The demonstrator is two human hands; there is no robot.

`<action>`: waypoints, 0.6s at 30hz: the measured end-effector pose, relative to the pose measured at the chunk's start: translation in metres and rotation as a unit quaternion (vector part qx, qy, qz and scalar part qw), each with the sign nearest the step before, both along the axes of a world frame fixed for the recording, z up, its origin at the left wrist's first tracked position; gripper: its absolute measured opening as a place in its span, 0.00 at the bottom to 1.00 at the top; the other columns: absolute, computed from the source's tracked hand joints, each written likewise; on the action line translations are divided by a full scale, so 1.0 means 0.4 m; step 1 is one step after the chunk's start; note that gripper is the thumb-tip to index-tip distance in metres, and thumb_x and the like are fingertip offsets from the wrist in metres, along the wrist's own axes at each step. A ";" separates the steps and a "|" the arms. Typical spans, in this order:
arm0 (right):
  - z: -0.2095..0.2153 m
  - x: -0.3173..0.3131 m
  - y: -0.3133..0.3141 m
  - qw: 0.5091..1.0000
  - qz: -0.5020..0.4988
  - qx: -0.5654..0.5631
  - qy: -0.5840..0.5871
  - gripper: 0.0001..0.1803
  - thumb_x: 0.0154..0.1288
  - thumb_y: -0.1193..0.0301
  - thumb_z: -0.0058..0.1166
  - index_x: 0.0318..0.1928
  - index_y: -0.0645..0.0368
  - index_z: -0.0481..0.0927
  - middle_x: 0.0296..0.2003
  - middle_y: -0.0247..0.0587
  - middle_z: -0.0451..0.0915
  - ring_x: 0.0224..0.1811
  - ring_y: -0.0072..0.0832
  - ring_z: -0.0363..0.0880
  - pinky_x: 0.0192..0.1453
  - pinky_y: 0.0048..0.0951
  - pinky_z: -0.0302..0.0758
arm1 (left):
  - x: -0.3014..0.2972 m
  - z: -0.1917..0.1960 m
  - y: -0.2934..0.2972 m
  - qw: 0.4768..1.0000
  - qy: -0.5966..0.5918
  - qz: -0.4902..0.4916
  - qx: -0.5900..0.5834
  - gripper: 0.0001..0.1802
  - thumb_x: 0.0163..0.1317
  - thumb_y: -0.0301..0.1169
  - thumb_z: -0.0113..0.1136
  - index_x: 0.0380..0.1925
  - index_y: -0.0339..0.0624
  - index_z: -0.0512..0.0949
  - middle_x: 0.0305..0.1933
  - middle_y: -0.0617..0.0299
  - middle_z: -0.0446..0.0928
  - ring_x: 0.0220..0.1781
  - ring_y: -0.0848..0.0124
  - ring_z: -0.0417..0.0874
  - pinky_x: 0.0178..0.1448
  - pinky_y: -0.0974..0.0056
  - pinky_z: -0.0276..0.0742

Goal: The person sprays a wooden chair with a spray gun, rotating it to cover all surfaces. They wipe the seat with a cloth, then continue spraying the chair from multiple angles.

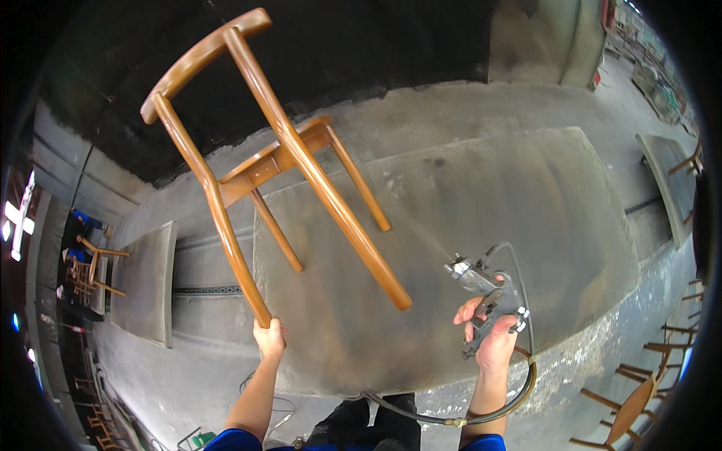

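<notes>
A glossy brown wooden chair frame (325,197) hangs tilted in the air in front of me, its curved backrest rail at the upper left. My left hand (270,338) is closed around the lower end of one of its long legs. In my right hand (492,337) is a grey metal spray gun (481,289), with fingers wrapped about its handle. The gun's nozzle points up and left toward the chair, with a faint mist before it. A dark hose (421,416) loops from the gun past my right wrist.
Below the chair lies a large grey stained board (526,225). Another board (143,282) stands at the left, by a chain track (207,291). Several wooden chairs (632,410) are at the lower right. A blackened wall (361,52) rises behind. People (84,219) work at the far left.
</notes>
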State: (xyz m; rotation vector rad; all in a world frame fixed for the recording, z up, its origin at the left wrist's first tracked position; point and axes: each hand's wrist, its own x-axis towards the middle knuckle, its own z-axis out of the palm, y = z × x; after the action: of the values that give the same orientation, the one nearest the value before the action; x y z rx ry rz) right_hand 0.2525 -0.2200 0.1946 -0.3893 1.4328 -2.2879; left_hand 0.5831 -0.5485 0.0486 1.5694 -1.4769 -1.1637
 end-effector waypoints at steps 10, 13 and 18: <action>-0.179 0.045 0.024 0.987 -0.034 0.157 -0.023 0.30 0.75 0.42 0.48 0.47 0.61 0.77 0.33 0.35 0.82 0.34 0.20 0.81 0.23 0.18 0.66 | -0.038 0.037 -0.013 1.000 -0.004 -0.013 0.003 0.13 0.61 0.32 0.60 0.41 0.37 0.70 0.22 0.55 0.77 0.17 0.67 0.78 0.21 0.64 0.74; -0.234 0.118 0.071 0.979 -0.034 0.197 -0.045 0.31 0.78 0.53 0.49 0.68 0.66 0.70 0.30 0.31 0.80 0.24 0.13 0.70 0.29 0.18 0.68 | -0.038 0.031 -0.029 1.000 -0.006 -0.025 -0.001 0.14 0.61 0.32 0.60 0.41 0.37 0.70 0.22 0.55 0.77 0.18 0.68 0.79 0.21 0.64 0.74; -0.319 0.302 0.145 0.960 -0.076 0.267 -0.040 0.29 0.76 0.65 0.52 0.70 0.69 0.68 0.29 0.32 0.79 0.33 0.19 0.77 0.40 0.23 0.74 | -0.031 0.024 -0.057 0.999 -0.020 -0.022 0.014 0.16 0.60 0.33 0.61 0.45 0.39 0.71 0.25 0.57 0.77 0.19 0.69 0.78 0.22 0.65 0.74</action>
State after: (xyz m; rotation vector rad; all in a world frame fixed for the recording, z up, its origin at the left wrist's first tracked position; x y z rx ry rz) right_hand 0.3733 -0.1621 0.0669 -0.0208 2.0055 -1.8854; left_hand 0.5706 -0.5712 0.0584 1.5951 -1.5343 -1.1897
